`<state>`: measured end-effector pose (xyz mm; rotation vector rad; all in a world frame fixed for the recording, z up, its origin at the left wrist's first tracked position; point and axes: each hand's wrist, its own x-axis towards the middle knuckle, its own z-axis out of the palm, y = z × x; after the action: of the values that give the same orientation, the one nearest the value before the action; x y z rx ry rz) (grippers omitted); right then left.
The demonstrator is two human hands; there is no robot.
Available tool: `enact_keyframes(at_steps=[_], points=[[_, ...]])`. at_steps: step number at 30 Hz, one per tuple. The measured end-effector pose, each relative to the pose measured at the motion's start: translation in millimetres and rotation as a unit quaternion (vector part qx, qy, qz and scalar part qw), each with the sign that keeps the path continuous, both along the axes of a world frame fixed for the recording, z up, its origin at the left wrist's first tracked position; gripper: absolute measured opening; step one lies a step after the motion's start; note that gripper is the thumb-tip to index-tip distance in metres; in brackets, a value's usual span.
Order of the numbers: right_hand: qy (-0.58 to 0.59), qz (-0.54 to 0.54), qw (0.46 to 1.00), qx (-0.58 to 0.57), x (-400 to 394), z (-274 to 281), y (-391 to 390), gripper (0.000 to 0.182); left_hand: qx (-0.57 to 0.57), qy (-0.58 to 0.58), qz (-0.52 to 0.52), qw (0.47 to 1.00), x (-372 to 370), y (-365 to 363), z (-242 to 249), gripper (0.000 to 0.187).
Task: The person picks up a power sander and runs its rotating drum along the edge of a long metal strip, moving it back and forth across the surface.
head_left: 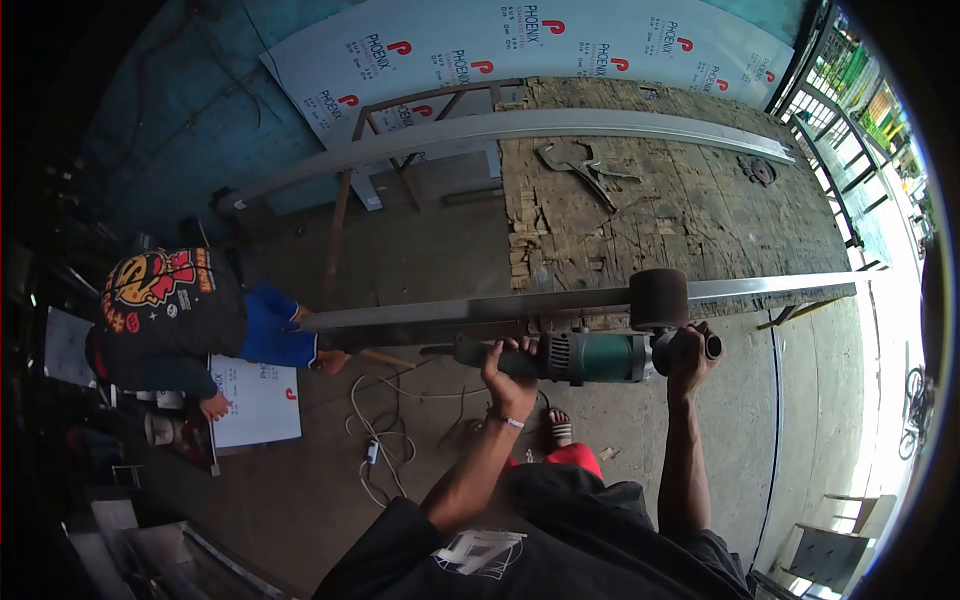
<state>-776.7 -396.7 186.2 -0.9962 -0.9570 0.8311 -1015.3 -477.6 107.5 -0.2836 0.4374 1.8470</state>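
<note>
Both hands, left hand (512, 368) and right hand (692, 352), grip a green polisher (590, 357), its dark drum (658, 298) against a steel bar (480, 310) at mid-frame.

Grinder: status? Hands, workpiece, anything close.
Left hand shut on grinder body, right hand shut on side handle. Wheel against metal strip. Cable loose on floor; crouching person near strip's end.

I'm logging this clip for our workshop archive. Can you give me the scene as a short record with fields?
left hand: grips the rear body of the green power tool
right hand: on the tool's side handle
drum: dark, against the long metal strip
bench: worn wooden top
nearby: a person crouching by a white sheet
</note>
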Motion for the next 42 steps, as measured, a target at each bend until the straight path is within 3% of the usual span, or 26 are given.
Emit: enact_keyframes(at_steps=[6, 12, 15, 16, 18, 23, 29, 31, 32, 35, 40, 42], points=[[-0.02, 0.033, 0.999, -0.022, -37.0, 2.7, -20.9, 0.026, 0.013, 0.012, 0.02, 1.0, -31.9, -29.1, -2.9, 0.026], [-0.04, 0.135, 0.99, -0.018, -162.8, -17.6, -60.1, 0.025, -0.02, 0.057, 0.098, 0.993, -171.0, -81.9, -9.6, 0.024], [-0.02, 0.154, 0.988, 0.02, -241.6, -20.3, -71.4, 0.023, 0.038, 0.097, 0.109, 0.989, -233.0, -112.5, 5.8, 0.021], [-0.025, 0.174, 0.984, 0.007, -263.1, 4.3, -81.3, 0.024, 0.04, 0.104, 0.118, 0.987, -252.1, -122.0, 8.9, 0.022], [-0.002, 0.2, 0.98, -0.019, -301.5, -7.3, -90.5, 0.023, 0.046, 0.11, 0.13, 0.984, -290.5, -134.8, 16.0, 0.022], [-0.019, 0.226, 0.974, -0.007, -352.6, -11.4, -112.9, 0.022, 0.008, 0.134, 0.163, 0.978, -350.2, -158.3, 14.0, 0.024], [-0.046, 0.151, 0.987, -0.028, -312.4, -3.0, -101.2, 0.023, 0.037, 0.064, 0.113, 0.991, -301.8, -135.9, -1.8, 0.022], [-0.074, 0.099, 0.992, -0.01, -281.7, -8.0, -89.5, 0.025, -0.048, 0.037, 0.13, 0.99, -275.3, -120.2, -19.2, 0.023], [-0.079, 0.08, 0.994, -0.01, -265.5, -11.8, -85.3, 0.026, -0.034, 0.021, 0.112, 0.993, -259.6, -113.9, -19.5, 0.023], [-0.017, 0.078, 0.997, -0.021, -235.6, -5.4, -80.1, 0.026, -0.012, 0.002, 0.077, 0.997, -226.7, -96.4, -24.4, 0.024], [-0.071, 0.047, 0.996, 0.006, -240.5, -10.1, -83.6, 0.024, 0.005, -0.001, 0.031, 1.0, -236.4, -92.0, -3.2, 0.024], [-0.072, 0.073, 0.995, 0.017, -266.9, -5.6, -93.2, 0.024, -0.028, 0.041, 0.089, 0.995, -259.9, -98.8, 3.9, 0.023]])
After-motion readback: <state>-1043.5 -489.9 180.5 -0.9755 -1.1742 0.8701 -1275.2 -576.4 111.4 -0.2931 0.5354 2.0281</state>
